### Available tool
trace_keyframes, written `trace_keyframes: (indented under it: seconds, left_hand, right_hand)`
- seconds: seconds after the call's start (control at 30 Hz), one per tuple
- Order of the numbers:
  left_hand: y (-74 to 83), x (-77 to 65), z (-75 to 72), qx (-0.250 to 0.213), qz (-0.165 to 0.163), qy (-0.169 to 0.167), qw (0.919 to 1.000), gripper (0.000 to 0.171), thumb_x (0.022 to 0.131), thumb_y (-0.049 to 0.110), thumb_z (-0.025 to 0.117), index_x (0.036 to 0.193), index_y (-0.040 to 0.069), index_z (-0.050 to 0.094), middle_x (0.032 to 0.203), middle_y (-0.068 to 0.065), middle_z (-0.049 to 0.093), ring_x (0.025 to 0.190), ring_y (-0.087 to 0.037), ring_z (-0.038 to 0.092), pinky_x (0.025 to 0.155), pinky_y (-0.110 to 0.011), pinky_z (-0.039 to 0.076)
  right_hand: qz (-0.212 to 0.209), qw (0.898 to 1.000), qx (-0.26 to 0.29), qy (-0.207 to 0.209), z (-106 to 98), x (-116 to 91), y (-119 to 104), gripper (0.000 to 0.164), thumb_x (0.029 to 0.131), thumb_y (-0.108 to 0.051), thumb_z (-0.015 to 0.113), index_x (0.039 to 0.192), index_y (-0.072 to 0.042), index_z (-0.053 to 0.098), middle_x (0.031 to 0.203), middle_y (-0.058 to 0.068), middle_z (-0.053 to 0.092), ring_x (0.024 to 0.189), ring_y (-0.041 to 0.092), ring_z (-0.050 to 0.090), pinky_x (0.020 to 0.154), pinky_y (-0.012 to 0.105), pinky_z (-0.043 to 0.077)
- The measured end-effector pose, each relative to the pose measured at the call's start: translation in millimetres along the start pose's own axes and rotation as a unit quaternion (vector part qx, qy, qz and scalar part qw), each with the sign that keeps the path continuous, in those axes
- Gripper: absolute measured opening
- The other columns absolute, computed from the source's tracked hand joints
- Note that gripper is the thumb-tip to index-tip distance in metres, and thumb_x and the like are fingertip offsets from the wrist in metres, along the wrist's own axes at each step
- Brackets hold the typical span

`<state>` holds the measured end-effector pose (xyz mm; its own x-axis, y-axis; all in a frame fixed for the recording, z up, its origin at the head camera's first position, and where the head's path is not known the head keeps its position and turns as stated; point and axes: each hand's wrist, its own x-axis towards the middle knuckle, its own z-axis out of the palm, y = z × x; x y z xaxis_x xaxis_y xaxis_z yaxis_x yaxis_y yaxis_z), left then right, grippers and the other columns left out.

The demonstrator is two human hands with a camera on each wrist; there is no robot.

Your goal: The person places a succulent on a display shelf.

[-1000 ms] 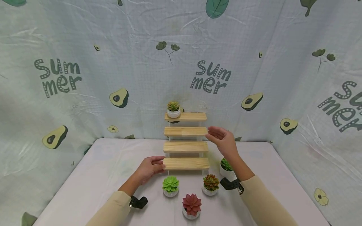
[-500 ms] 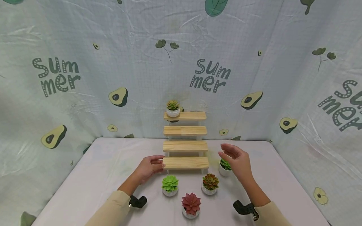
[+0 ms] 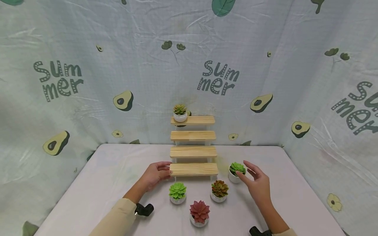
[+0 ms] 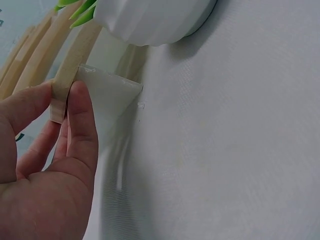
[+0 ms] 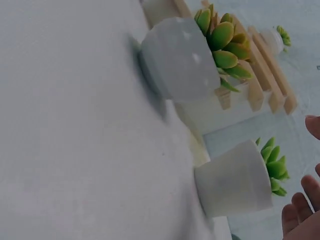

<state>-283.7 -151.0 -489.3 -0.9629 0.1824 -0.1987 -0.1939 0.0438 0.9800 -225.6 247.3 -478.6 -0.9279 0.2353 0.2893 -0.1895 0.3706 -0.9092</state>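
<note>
- The left hand (image 3: 154, 177) pinched the left end of the lowest wooden board (image 3: 194, 169), and the left wrist view showed digits on both faces of the plank, beside the clear side panel (image 4: 107, 95)
- A pull or lift through that pinch could have skewed the stepped display stand, since the grip lay at one end only
- The right hand (image 3: 259, 186) held nothing; its thumb and fingers stood wide apart beside the green succulent (image 3: 236, 167), with a gap to the leaves in the right wrist view
- That plant sat upright in its smooth white pot (image 5: 232, 182) on the table, to the right of the stand; closing on the leaves rather than the pot would probably have bent them or tipped it
- The rust-and-green succulent (image 3: 220, 188) stood near it, in front of the stand's right end, where a low sweep of the right hand could have knocked it
- The lime-green succulent (image 3: 178, 190) stood in front of the left end, near the left hand, so a careless withdrawal might have brushed it
- The dusty-red succulent (image 3: 199, 211) was closest to the person, between and in front of those two
- The yellow-green succulent (image 3: 179, 109) stood at the left of the top board (image 3: 199, 120); a jolt from below could have toppled it
</note>
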Motion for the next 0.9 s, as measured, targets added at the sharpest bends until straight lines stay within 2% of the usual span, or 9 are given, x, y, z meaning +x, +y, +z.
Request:
trace_keyframes:
  seconds: [0.1, 0.17, 0.23, 0.37, 0.6, 0.7, 0.8, 0.9]
  left_hand:
    - [-0.5, 0.8, -2.5, -0.001, -0.002, 0.005, 1.0000, 0.048, 0.094, -0.002, 0.069, 0.140, -0.007, 0.055, 0.116, -0.017, 0.066, 0.094, -0.017, 0.069, 0.085, -0.034, 0.064]
    - [-0.7, 0.6, -3.7, -0.001, -0.001, 0.002, 1.0000, 0.049, 0.094, -0.001, 0.069, 0.141, -0.007, 0.054, 0.118, -0.018, 0.066, 0.095, -0.017, 0.070, 0.086, -0.034, 0.064]
    - [0.0, -0.4, -3.9, 0.001, 0.000, -0.003, 1.0000, 0.050, 0.095, -0.001, 0.069, 0.141, -0.008, 0.053, 0.119, -0.019, 0.066, 0.096, -0.018, 0.070, 0.087, -0.035, 0.063]
    - [1.2, -2.2, -3.4, 0.004, 0.001, -0.010, 0.9999, 0.050, 0.095, 0.000, 0.069, 0.142, -0.008, 0.053, 0.119, -0.018, 0.066, 0.097, -0.018, 0.070, 0.088, -0.036, 0.063]
    - [0.6, -1.5, -2.8, 0.003, 0.004, -0.011, 0.9999, 0.050, 0.095, 0.000, 0.069, 0.142, -0.008, 0.053, 0.118, -0.017, 0.066, 0.096, -0.017, 0.070, 0.088, -0.036, 0.063]
    - [0.2, -0.6, -3.1, 0.004, 0.003, -0.009, 0.9999, 0.050, 0.095, 0.000, 0.069, 0.142, -0.007, 0.053, 0.118, -0.017, 0.066, 0.096, -0.017, 0.070, 0.088, -0.036, 0.063]
    - [0.0, 0.1, -3.2, 0.004, 0.000, -0.008, 1.0000, 0.049, 0.095, 0.000, 0.069, 0.141, -0.007, 0.054, 0.118, -0.017, 0.066, 0.096, -0.017, 0.070, 0.088, -0.036, 0.063]
    - [-0.6, 1.0, -3.3, 0.001, -0.001, -0.007, 1.0000, 0.049, 0.095, -0.001, 0.069, 0.141, -0.007, 0.054, 0.118, -0.017, 0.066, 0.096, -0.017, 0.070, 0.088, -0.036, 0.063]
  right_hand:
    - [0.015, 1.000, -0.002, -0.007, -0.3, -1.2, 3.4, 0.060, 0.085, -0.024, 0.085, 0.140, -0.013, 0.062, 0.148, 0.007, 0.058, 0.132, 0.009, 0.054, 0.104, 0.008, 0.046]
    - [0.030, 0.999, -0.006, -0.018, -0.3, -1.9, 5.6, 0.064, 0.086, -0.026, 0.085, 0.143, -0.012, 0.059, 0.151, 0.009, 0.055, 0.139, 0.019, 0.050, 0.103, 0.007, 0.045]
    - [0.048, 0.998, -0.008, -0.029, 0.0, -1.8, 8.4, 0.069, 0.086, -0.029, 0.085, 0.146, -0.010, 0.056, 0.152, 0.010, 0.053, 0.142, 0.023, 0.048, 0.104, 0.008, 0.045]
    - [0.078, 0.996, -0.002, -0.051, 1.4, -0.7, 13.9, 0.077, 0.086, -0.029, 0.085, 0.150, -0.006, 0.049, 0.155, 0.013, 0.049, 0.144, 0.025, 0.045, 0.106, 0.010, 0.045]
    - [0.118, 0.989, 0.012, -0.085, 4.5, 2.9, 19.3, 0.085, 0.087, -0.024, 0.084, 0.156, -0.005, 0.037, 0.160, 0.019, 0.041, 0.146, 0.033, 0.042, 0.115, 0.036, 0.044]
    - [0.129, 0.987, 0.012, -0.090, 6.5, 5.2, 20.7, 0.088, 0.087, -0.023, 0.084, 0.158, -0.005, 0.035, 0.161, 0.020, 0.039, 0.147, 0.036, 0.043, 0.114, 0.041, 0.044]
    - [0.139, 0.986, 0.013, -0.092, 8.4, 7.0, 22.3, 0.092, 0.086, -0.024, 0.085, 0.159, -0.006, 0.032, 0.162, 0.021, 0.037, 0.147, 0.037, 0.042, 0.112, 0.037, 0.049]
    - [0.142, 0.985, 0.020, -0.092, 10.1, 8.3, 24.0, 0.095, 0.085, -0.023, 0.086, 0.160, -0.005, 0.030, 0.163, 0.022, 0.036, 0.147, 0.036, 0.042, 0.106, 0.024, 0.051]
